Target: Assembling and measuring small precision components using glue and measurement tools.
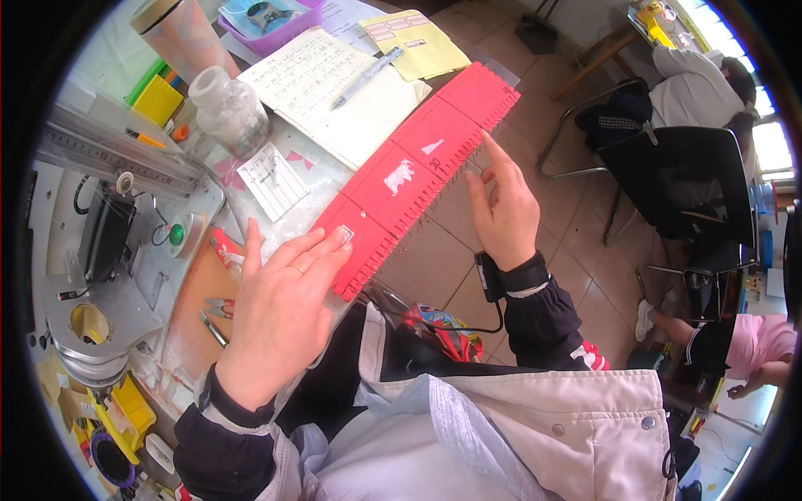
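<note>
A long red board (376, 179) lies slantwise along the table's edge, with dark marks and a row of small, thin, dark pieces along its right edge. I cannot make out what those pieces are. My left hand (284, 296) rests on the near end of the board, fingers stretched out and a ring on one of them. Beside the far half of that edge is my right hand (508, 204), index finger extended to the board's edge and thumb apart from it. Nothing shows between that finger and thumb; the other fingers are curled and partly hidden.
Beyond the board lie an open notebook (288, 79) with a pen (366, 78) and a yellow packet (415, 43). A glass jar (230, 113) and a tumbler (184, 42) stand left. A metal machine (100, 321) occupies the left side. People sit at right near a black chair (681, 179).
</note>
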A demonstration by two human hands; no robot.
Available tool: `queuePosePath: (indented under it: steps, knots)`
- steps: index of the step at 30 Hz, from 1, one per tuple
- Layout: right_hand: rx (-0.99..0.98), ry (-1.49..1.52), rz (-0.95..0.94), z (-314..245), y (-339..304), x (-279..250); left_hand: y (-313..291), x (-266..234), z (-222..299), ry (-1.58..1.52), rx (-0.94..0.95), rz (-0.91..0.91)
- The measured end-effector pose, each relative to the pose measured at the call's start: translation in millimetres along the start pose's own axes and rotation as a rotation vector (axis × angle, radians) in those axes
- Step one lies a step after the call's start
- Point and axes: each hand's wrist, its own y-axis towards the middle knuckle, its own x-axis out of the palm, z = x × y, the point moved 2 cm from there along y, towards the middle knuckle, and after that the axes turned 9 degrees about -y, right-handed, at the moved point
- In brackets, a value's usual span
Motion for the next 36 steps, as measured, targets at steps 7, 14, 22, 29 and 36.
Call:
queuePosePath:
  steps: [7,14,22,29,36]
  knots:
    - [-0.014,-0.005,-0.026,2.6,0.4,2.3,-0.6,-0.7,0.3,-0.003,-0.005,-0.005]
    - [0.026,0.002,-0.012,2.9,4.2,0.0,-0.3,0.1,-0.1,0.001,-0.008,-0.008]
    - [0.017,0.0,-0.008,3.9,7.2,0.8,-0.5,-0.2,0.4,0.008,-0.014,-0.015]
    - [0.038,-0.019,-0.013,10.8,10.3,3.7,-0.5,-0.8,0.9,0.008,-0.018,-0.026]
    - [0.068,0.008,0.029,11.6,15.5,1.2,-0.8,-2.6,1.8,0.021,-0.022,-0.032]
